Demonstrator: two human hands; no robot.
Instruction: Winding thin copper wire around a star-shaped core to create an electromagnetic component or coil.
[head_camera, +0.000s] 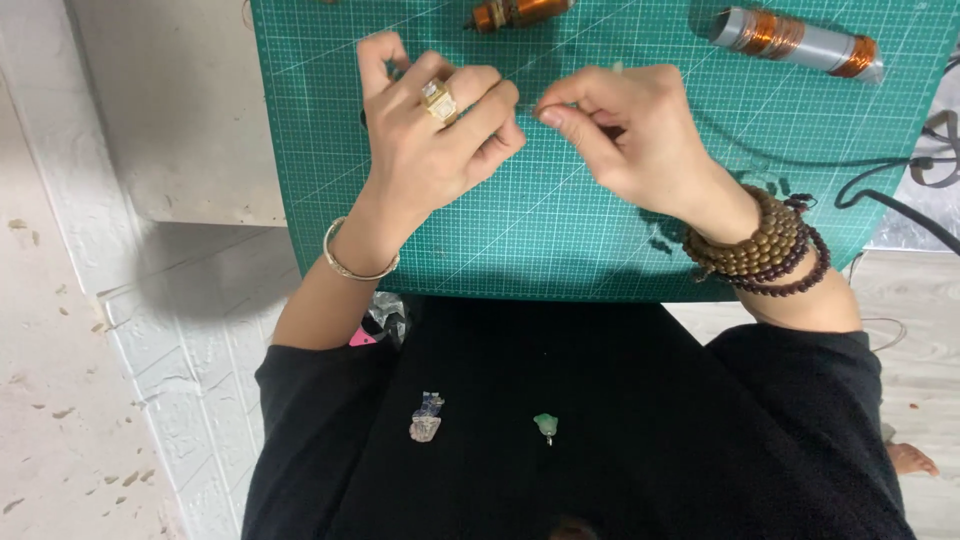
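Both my hands hover over a green cutting mat (560, 240) with a white grid. My left hand (435, 135) wears a gold ring and a metal bangle. Its fingers are curled in, and a bit of thin dark cord (363, 118) shows at its left edge. My right hand (630, 130), with brown and dark bead bracelets on the wrist, pinches thumb against forefinger; a dark piece shows inside the curled fingers. The two sets of fingertips nearly meet. What runs between them is too fine to make out.
Two spools of copper wire (515, 12) (795, 40) lie at the mat's far edge. A black cable (890, 200) trails off to the right. On my black-clothed lap rest a small green pendant (545, 425) and a blue-and-white stone piece (427, 417).
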